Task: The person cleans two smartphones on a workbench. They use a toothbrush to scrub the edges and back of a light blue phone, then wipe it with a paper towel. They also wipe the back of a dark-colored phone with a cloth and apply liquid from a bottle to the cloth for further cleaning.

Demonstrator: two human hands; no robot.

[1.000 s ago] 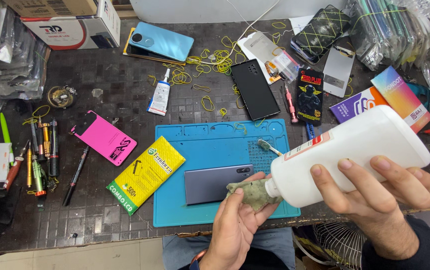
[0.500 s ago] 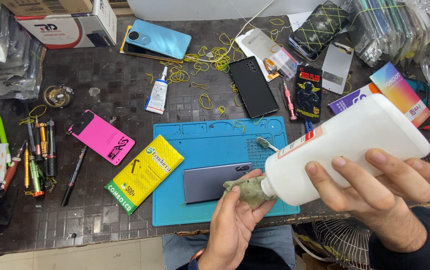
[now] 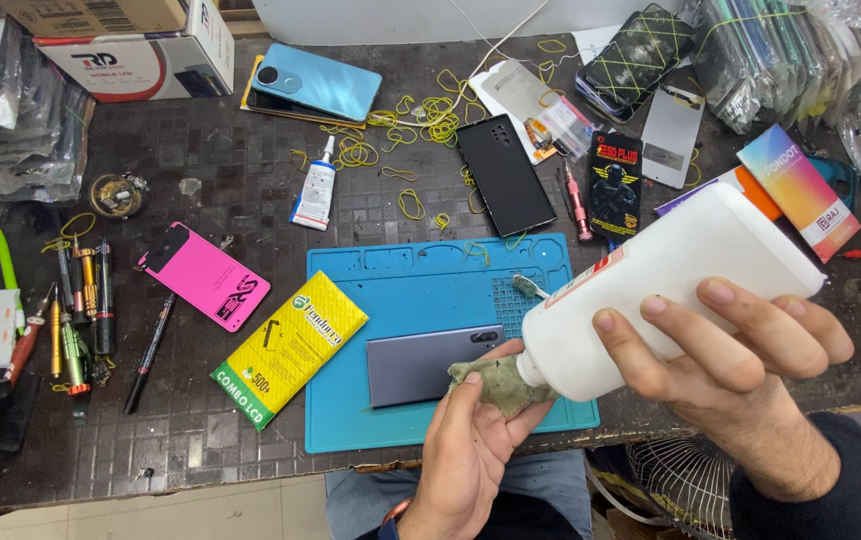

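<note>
The large white plastic bottle (image 3: 665,295), tilted nozzle-down at four o'clock, is being gripped in the right hand (image 3: 740,365). Since a second ago it has barely shifted; its tip is apparently being pressed into the greenish cloth wad (image 3: 498,382), pinched by the left hand (image 3: 470,450), just beside the grey phone (image 3: 430,362) on the blue mat (image 3: 400,280).

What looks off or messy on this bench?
Yellow rubber bands lie scattered loose across the dark bench top near the black phone. Nothing spilled: the white bottle is tipped nozzle-first into the greenish cloth.
</note>
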